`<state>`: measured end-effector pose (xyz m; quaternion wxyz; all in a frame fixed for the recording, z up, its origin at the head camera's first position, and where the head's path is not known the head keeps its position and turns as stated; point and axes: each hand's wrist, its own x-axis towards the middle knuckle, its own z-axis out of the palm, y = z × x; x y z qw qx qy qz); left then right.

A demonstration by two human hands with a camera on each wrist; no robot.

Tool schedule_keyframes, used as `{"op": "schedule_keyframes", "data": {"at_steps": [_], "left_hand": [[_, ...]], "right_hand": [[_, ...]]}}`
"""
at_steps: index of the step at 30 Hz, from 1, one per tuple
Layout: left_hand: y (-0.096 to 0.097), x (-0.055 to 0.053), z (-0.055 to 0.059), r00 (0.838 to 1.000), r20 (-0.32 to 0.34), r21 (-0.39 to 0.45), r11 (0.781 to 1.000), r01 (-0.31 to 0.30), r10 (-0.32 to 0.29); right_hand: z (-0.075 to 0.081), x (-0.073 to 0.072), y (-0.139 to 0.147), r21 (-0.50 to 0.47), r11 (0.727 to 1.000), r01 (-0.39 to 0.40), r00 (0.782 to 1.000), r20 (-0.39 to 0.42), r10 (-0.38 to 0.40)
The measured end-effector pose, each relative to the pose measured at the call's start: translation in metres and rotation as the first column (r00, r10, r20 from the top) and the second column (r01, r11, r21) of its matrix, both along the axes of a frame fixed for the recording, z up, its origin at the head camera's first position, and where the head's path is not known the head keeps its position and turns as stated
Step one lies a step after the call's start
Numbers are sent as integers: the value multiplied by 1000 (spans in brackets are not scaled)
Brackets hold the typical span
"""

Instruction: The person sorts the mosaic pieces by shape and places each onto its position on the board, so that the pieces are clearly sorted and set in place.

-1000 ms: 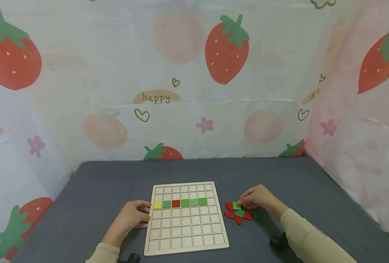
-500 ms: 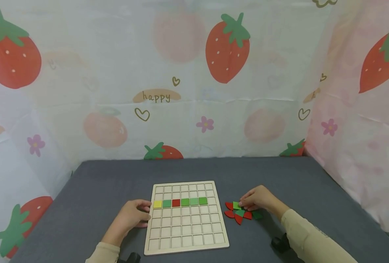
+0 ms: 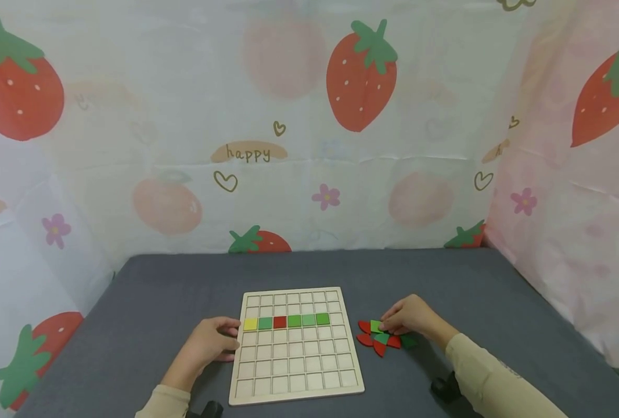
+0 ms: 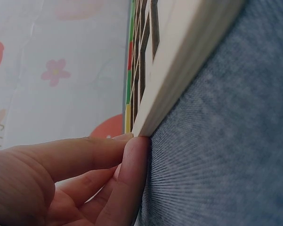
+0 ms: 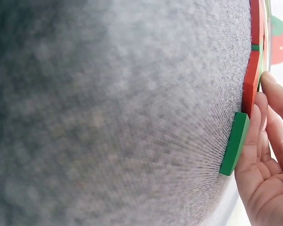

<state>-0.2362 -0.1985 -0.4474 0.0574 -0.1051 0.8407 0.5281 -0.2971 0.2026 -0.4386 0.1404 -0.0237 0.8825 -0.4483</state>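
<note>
A square wooden board (image 3: 296, 368) with a grid of recessed cells lies flat. One row holds a yellow tile (image 3: 250, 324), a red tile (image 3: 280, 322) and several green tiles. My left hand (image 3: 212, 342) rests with its fingertips against the board's left edge; the left wrist view shows the fingers (image 4: 134, 155) at that edge. To the right of the board, my right hand (image 3: 411, 316) has bent fingertips at a light green square tile (image 3: 376, 326) in a small cluster of pieces. I cannot tell whether it pinches that tile. A dark green piece (image 5: 234, 143) lies beside the fingers.
Red quarter-round pieces (image 3: 380, 348) and a green one (image 3: 381, 337) lie close together beside the board. The dark grey cloth (image 3: 184, 284) covers the table. Behind it hangs a white curtain (image 3: 309, 133) printed with strawberries.
The right fingertips have shifted slightly down over the light green tile's right side. The left hand and the board have stayed in place.
</note>
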Motion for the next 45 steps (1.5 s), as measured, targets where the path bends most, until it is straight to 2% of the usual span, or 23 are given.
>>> {"op": "schedule_keyframes", "data": {"at_steps": [11,21,30,45], "left_hand": [[-1,0,2,1000,3,10,1000,6,-6],[0,0,1,1000,10,7,1000,-4,4],[0,0,-1,1000,2,5,1000,-3,3],[0,0,1,1000,2,0,1000,-1,1]], "right_hand": [[3,0,-2,10,1000,-7,1000,9,7],[11,-7,-3,-91,996,3,996,92,6],[22,-15,-13,-138,990,23,997,82,-12],[18,-22,-41,-156,986,64,995,89,-50]]}}
